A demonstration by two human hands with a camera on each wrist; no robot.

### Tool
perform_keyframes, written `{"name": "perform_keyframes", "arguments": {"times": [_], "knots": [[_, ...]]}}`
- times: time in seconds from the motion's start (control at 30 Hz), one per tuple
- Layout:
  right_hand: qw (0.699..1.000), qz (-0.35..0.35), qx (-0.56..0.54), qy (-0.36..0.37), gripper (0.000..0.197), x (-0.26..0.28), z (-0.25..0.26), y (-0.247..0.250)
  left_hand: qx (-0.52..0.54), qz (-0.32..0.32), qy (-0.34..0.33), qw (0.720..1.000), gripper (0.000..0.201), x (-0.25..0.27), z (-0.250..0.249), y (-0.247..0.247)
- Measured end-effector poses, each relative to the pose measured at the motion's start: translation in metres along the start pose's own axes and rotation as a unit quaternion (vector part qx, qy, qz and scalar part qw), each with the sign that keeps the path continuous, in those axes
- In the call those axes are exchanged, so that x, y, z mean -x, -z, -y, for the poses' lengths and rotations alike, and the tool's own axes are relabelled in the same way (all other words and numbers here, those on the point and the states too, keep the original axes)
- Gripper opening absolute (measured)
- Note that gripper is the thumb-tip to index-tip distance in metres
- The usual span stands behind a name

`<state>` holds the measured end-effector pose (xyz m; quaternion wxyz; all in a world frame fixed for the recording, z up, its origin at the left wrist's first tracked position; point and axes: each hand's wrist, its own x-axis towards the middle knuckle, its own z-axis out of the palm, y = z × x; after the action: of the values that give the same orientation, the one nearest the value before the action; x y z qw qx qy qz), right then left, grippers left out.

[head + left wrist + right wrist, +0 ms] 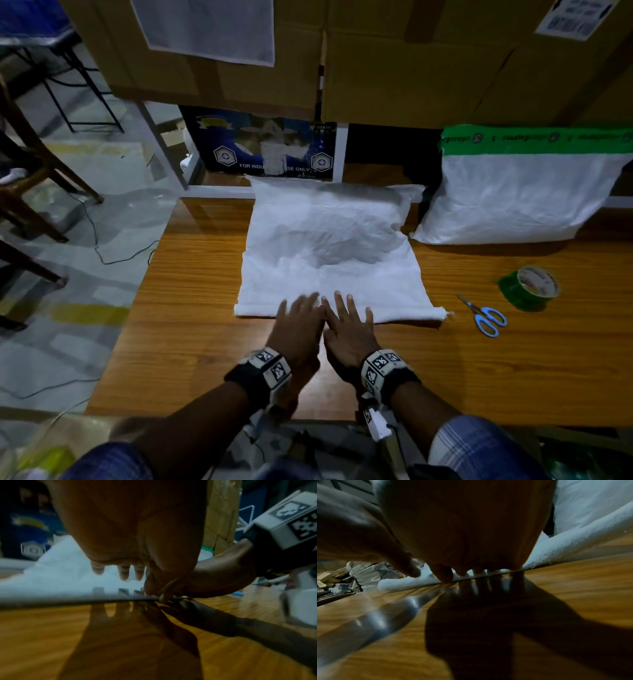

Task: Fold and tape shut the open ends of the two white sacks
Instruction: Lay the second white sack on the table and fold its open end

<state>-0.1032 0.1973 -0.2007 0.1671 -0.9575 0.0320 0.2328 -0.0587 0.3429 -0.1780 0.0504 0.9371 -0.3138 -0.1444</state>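
A white sack (329, 246) lies flat on the wooden table (191, 329), its near end folded over into a rolled edge (404, 313). My left hand (299, 320) and right hand (349, 322) lie side by side, fingers straight, flat on the middle of that fold. From the left wrist view the left fingertips (124, 574) hang over the white sack (56, 574). In the right wrist view the right fingertips (479, 572) touch the folded edge (565, 545). A second white sack (513, 195), sealed with green tape (534, 138) along its top, leans upright at the back right.
A green tape roll (529, 286) and blue-handled scissors (484, 317) lie on the table to the right of the flat sack. Cardboard boxes (411, 68) stand behind the table. A wooden chair (30, 178) and cables are on the floor to the left.
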Motion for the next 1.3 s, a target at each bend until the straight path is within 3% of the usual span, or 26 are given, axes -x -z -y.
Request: {"name": "perform_keyframes", "arguments": {"times": [0.07,0.13,0.33,0.53,0.63,0.73,0.83,0.93,1.0,1.1,1.23,1.3], "knots": [[1.0,0.011,-0.001,-0.003,0.063,-0.001,0.0,0.001,-0.007,0.095,0.025,0.995,0.07,0.001,-0.013,-0.011],[1.0,0.011,0.004,-0.008,0.067,-0.001,-0.001,0.001,-0.01,0.117,0.026,0.993,0.065,0.001,-0.009,-0.015],[1.0,-0.016,0.003,0.024,0.062,0.014,-0.037,0.002,0.012,0.078,0.008,0.997,0.058,0.006,0.031,-0.024],[0.997,-0.028,0.024,-0.065,0.06,0.044,-0.142,0.027,0.002,0.042,0.03,0.999,0.068,0.023,0.088,-0.019],[0.998,-0.027,0.028,-0.039,0.06,0.044,-0.147,0.029,0.015,0.013,0.02,1.0,0.059,0.024,0.093,-0.016],[0.995,-0.102,-0.01,-0.012,0.06,0.051,-0.145,0.025,0.086,-0.012,0.013,0.996,0.055,0.019,0.09,-0.017],[0.981,-0.188,-0.051,0.003,0.032,0.054,-0.152,0.031,0.115,-0.068,0.012,0.991,0.065,0.018,0.092,-0.016],[0.973,-0.222,-0.061,0.006,0.013,0.043,-0.155,0.045,0.055,-0.105,0.019,0.993,0.046,0.01,0.092,-0.008],[0.977,-0.212,-0.036,0.008,0.018,0.03,-0.155,0.051,0.051,-0.088,0.04,0.994,0.034,-0.001,0.094,0.003],[0.981,-0.186,0.029,-0.042,0.025,0.021,-0.153,0.056,0.058,-0.016,0.059,0.996,0.038,-0.013,0.096,0.012],[0.972,-0.209,0.034,-0.099,0.036,0.018,-0.144,0.064,0.109,-0.023,0.075,0.991,0.041,-0.018,0.099,0.017],[0.97,-0.215,0.012,-0.116,0.027,0.016,-0.142,0.072,0.091,-0.018,0.074,0.993,0.038,-0.022,0.101,0.017]]}}
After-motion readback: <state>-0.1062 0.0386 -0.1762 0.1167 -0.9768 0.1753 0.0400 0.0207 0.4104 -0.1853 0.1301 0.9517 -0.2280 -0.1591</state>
